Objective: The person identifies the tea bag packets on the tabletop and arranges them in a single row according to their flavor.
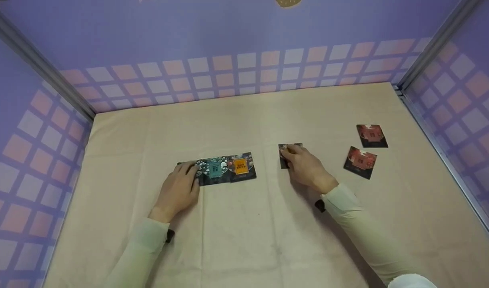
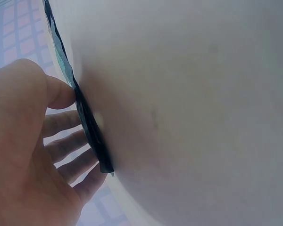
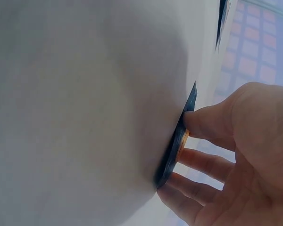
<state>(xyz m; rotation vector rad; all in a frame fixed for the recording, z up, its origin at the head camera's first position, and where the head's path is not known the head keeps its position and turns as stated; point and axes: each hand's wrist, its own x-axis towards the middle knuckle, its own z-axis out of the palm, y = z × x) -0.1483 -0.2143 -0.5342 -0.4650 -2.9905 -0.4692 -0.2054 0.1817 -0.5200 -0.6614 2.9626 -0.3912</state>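
On the cloth, three flat, dark, square packets lie edge to edge in a row. My left hand (image 1: 178, 190) rests on the leftmost one, mostly hiding it, with the thumb and extended fingers touching its top. Beside it come the teal-labelled packet (image 1: 215, 170) and the orange-labelled packet (image 1: 241, 167). Apart from the row, to its right, my right hand (image 1: 308, 168) holds another dark packet (image 1: 283, 161) between thumb and bent fingers. In the right wrist view an orange patch shows on this packet (image 3: 172, 153), low at the cloth.
Two red-labelled packets, an upper one (image 1: 372, 136) and a lower one (image 1: 360, 162), lie to the right of my right hand. A cream cloth (image 1: 240, 240) with creases covers the table. Purple panels (image 1: 228, 36) with checks surround its back and sides.
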